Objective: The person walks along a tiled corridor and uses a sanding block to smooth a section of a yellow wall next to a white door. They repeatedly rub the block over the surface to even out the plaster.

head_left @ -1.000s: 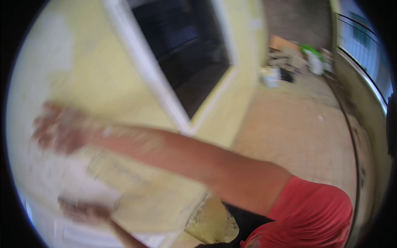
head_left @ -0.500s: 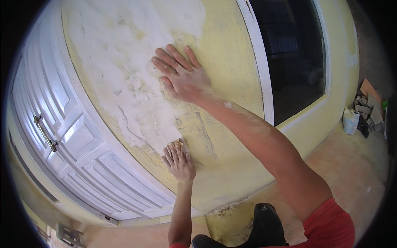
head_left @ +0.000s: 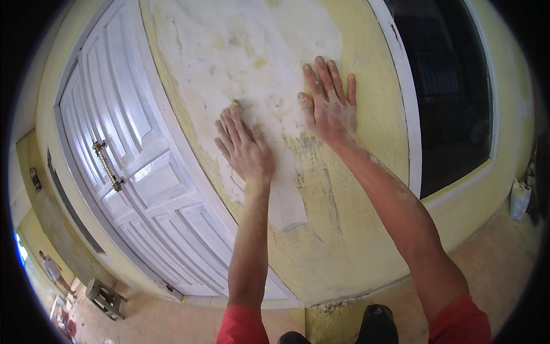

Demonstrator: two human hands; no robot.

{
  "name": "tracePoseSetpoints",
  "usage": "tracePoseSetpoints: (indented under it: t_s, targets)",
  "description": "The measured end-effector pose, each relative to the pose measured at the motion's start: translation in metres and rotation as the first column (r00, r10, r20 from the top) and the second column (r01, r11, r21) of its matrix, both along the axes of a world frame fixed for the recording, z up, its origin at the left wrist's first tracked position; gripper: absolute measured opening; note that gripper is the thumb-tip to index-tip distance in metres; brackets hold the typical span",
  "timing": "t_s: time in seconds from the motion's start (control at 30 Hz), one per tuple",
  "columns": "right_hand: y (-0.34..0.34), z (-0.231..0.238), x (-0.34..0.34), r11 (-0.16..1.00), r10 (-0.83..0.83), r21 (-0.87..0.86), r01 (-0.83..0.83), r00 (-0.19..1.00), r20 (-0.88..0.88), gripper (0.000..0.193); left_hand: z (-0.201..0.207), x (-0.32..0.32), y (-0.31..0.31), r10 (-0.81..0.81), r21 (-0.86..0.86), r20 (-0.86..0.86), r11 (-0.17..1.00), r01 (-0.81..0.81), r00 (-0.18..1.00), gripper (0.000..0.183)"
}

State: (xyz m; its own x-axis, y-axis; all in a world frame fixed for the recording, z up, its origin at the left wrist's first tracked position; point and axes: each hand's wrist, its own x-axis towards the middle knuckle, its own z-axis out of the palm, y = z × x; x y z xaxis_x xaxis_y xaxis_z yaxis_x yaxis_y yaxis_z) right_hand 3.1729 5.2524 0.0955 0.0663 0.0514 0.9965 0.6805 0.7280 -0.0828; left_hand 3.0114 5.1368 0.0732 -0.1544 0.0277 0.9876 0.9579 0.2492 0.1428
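My left hand (head_left: 246, 149) lies against the yellow wall (head_left: 375, 241), on a large rough patch of white filler (head_left: 200, 69). Its slightly blurred fingers press a small tan piece of folded sandpaper (head_left: 234, 105) to the surface; only an edge shows at the fingertips, and the palm hides the rest. Higher up and to the right, my right hand (head_left: 334, 114) is spread flat at the border between filler and yellow paint, holding nothing. Pale dust coats both hands and the right forearm.
A white panelled double door (head_left: 152, 178) with a metal handle (head_left: 107, 166) stands left. To the right is a dark window (head_left: 441, 97) in a white frame. A small stool (head_left: 105, 298), a distant person (head_left: 52, 269) and a white bag (head_left: 519, 199) are on the floor.
My left hand has slid up the wall with the sandpaper, from the patch's lower end to its middle. The view has swung left; my right hand stays flat near the same spot.
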Motion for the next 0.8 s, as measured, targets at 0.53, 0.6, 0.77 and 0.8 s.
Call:
tracePoseSetpoints:
  t_s: [0.53,0.6,0.77,0.8]
  targets:
    - [0.016,-0.01,0.005,0.996,0.005,0.091,-0.003,1.0,-0.02,0.056,-0.086,-0.029,-0.007,0.02,-0.353,-0.27,0.928,-0.118,0.963,0.066]
    - [0.014,-0.005,0.002,0.996,-0.011,0.09,0.013,1.0,-0.025,0.056,-0.043,-0.053,-0.023,0.027,-0.24,-0.24,0.967,-0.087,0.97,0.066]
    - [0.01,-0.006,-0.004,0.993,0.002,0.117,0.003,0.999,-0.042,0.054,-0.008,-0.056,-0.036,0.092,-0.041,-0.04,0.995,-0.094,0.995,0.067]
    - [0.014,-0.004,0.002,0.993,-0.005,0.118,0.011,0.999,-0.046,0.054,-0.051,-0.046,-0.024,0.056,-0.177,-0.127,0.981,-0.078,0.99,0.067]
